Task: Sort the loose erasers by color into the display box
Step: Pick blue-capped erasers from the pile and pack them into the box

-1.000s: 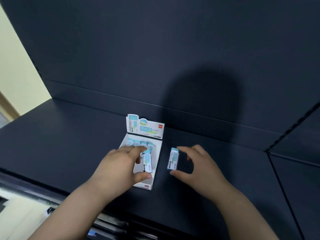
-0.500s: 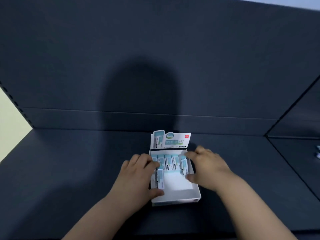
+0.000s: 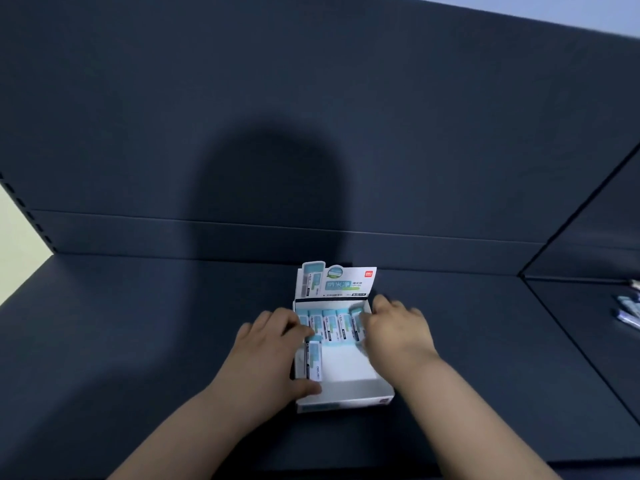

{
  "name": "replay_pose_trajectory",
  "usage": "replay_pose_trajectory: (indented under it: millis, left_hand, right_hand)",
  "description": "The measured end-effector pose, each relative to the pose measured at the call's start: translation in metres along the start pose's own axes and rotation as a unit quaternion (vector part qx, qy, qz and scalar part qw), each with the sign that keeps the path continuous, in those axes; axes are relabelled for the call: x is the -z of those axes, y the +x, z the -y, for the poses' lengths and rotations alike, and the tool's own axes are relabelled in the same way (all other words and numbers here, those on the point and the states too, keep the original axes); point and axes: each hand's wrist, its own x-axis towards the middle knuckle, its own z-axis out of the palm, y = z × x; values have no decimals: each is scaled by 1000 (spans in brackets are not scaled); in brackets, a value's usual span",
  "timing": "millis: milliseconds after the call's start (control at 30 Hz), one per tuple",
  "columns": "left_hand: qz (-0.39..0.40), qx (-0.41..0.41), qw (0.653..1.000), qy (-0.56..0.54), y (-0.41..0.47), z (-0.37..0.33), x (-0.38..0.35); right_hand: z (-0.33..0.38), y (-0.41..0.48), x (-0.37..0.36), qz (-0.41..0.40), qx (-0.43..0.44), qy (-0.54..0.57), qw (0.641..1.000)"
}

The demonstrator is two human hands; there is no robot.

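A white display box (image 3: 349,399) with an upright printed flap stands on the dark shelf (image 3: 138,341). Several light-blue sleeved erasers (image 3: 331,327) stand in a row along its back. My left hand (image 3: 270,355) holds another light-blue eraser (image 3: 313,361) at the box's left side, thumb under it. My right hand (image 3: 398,330) presses the rightmost eraser (image 3: 356,326) into the row's right end; its fingers are blurred.
A few loose erasers (image 3: 628,311) lie on the neighbouring shelf section at the far right. A dark back panel rises behind the box. The box's front half shows its white floor (image 3: 349,368).
The view swung so the box is now centred. My right hand carried its loose eraser from the shelf into the row's right end. My left hand kept its eraser at the box's left.
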Motion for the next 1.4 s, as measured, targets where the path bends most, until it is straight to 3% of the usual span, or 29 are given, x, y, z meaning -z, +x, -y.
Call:
replay_pose_trajectory:
  millis: [333,733,900,1000,1167,1300,1400]
  left_hand:
    - [23,13,999,26,3,3,-1]
    - [44,25,998,39,6,3,1]
    - [22,29,999,38,9,-2,1]
    - [9,21,999,47,11,-4,-4]
    - [4,10,998,64,13,-3,-5]
    - [15,13,998,66,12,-4,-2]
    - [24,22,997,66,11,-7,2]
  right_hand:
    - [10,-2,-7,5,-19,-60,998]
    - [8,-7,-8,-33,-8,-31,999]
    - [12,-17,-5,-181,16,118,976]
    - [22,-26,-1,-111,39,262,958]
    - [26,-23,5,27,28,378,925]
    - [27,-14,-3,50,-17,443,895]
    - [28,-8,-7,87,-28,517,851]
